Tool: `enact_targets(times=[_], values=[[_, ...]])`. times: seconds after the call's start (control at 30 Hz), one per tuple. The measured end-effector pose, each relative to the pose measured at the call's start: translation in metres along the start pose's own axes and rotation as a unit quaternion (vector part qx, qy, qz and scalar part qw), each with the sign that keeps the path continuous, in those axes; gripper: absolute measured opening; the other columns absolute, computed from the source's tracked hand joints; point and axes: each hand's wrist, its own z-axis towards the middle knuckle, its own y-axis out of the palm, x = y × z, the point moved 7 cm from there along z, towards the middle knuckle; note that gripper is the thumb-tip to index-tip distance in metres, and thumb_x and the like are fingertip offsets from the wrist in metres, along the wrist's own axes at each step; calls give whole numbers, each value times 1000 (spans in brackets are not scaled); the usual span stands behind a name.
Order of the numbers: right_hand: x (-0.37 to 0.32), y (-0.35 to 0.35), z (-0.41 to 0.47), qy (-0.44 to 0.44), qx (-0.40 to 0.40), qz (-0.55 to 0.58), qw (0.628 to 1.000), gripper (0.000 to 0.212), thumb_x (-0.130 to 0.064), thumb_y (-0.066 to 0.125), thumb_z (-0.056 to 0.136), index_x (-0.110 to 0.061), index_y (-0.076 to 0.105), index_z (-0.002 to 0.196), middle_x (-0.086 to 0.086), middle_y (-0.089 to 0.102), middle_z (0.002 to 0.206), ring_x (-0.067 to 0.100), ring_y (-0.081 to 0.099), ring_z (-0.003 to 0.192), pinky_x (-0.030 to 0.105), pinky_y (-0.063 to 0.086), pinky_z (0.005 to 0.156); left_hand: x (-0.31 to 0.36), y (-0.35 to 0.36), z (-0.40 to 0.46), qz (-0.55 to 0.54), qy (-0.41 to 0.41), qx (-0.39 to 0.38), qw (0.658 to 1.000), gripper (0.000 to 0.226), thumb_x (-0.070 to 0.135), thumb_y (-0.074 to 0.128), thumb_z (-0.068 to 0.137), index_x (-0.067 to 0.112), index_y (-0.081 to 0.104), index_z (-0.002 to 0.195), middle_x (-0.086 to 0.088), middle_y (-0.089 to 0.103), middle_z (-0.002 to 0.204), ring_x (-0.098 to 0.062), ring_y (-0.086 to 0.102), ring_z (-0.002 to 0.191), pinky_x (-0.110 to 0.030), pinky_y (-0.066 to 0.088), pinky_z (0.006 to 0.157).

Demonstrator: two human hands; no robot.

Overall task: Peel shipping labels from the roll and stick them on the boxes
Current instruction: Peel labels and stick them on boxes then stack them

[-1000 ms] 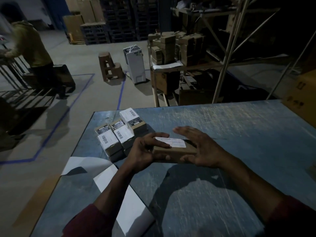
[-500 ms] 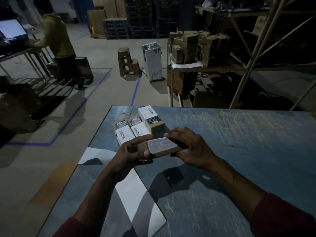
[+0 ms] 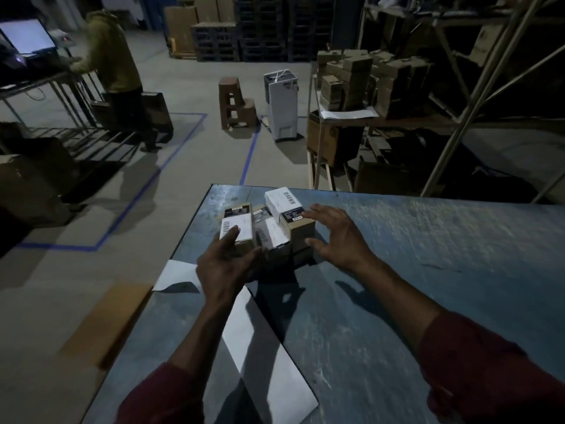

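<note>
Half a second before, both hands had gripped one labelled box above the bench [image 3: 428, 240]; by this moment that box was out of their grasp and among the cluster of boxes [image 3: 269, 228] at the bench's far left corner. The left hand [image 3: 226, 264] lay released, fingers straight, its fingertips touching the white label [image 3: 237, 229] on the leftmost box. The right hand [image 3: 339, 237] hovered spread and empty just beside the tallest box [image 3: 301, 232]. The boxes lay flat, long axes running away from the person, labels facing up. A white backing strip [image 3: 263, 362] stretched along the bench's left edge towards the person.
</note>
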Motion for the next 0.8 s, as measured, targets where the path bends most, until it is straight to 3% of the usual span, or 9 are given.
enact_targets(times=[0.1, 0.23, 0.33, 0.4, 0.5, 0.67, 0.8], values=[[13, 14, 8, 52, -25, 0, 998, 63, -26, 83, 86, -30, 59, 145, 0, 49, 157, 19, 40, 145, 21, 21, 113, -11, 23, 14, 30, 19, 5, 999, 78, 44, 103, 54, 27, 76, 125, 7, 76, 121, -8, 74, 103, -38, 61, 96], [21, 28, 12, 87, -39, 1, 995, 60, -25, 82, 87, -29, 60, 143, 1, 49, 157, 21, 42, 145, 23, 23, 114, -15, 56, 17, 96, 48, -14, 994, 73, 38, 98, 67, 29, 71, 134, -8, 56, 154, -24, 66, 126, -39, 56, 103], [23, 36, 12, 98, -44, 3, 994, 59, -25, 83, 86, -27, 62, 142, 2, 52, 154, 23, 47, 142, 27, 30, 115, -16, 74, 13, 122, 64, -36, 990, 71, 32, 93, 77, 28, 65, 141, -10, 42, 164, -30, 56, 138, -43, 53, 105], [25, 39, 12, 106, -47, 3, 993, 58, -25, 82, 87, -25, 62, 141, 4, 53, 154, 24, 48, 141, 29, 32, 116, -16, 81, 11, 136, 83, -43, 986, 70, 29, 91, 79, 27, 61, 142, -12, 35, 166, -35, 48, 144, -52, 51, 108], [27, 40, 11, 110, -40, 0, 993, 53, -23, 81, 88, -23, 64, 139, 4, 53, 153, 21, 48, 142, 21, 27, 111, -18, 85, 12, 152, 85, -49, 983, 73, 32, 91, 79, 26, 57, 143, -13, 33, 164, -38, 45, 144, -58, 51, 105], [31, 40, 9, 109, -31, 7, 994, 46, -22, 82, 87, -24, 69, 132, 2, 56, 150, 17, 50, 140, 18, 27, 110, -13, 85, 13, 179, 99, -96, 974, 72, 25, 89, 82, 19, 58, 146, -14, 36, 163, -37, 46, 143, -48, 47, 111], [29, 34, 3, 91, -26, 34, 995, 43, -20, 81, 87, -22, 71, 128, 4, 58, 148, 18, 51, 138, 22, 34, 112, -3, 79, 15, 218, 96, -111, 965, 84, 41, 90, 77, 24, 52, 151, -14, 35, 164, -38, 38, 148, -52, 41, 116]])
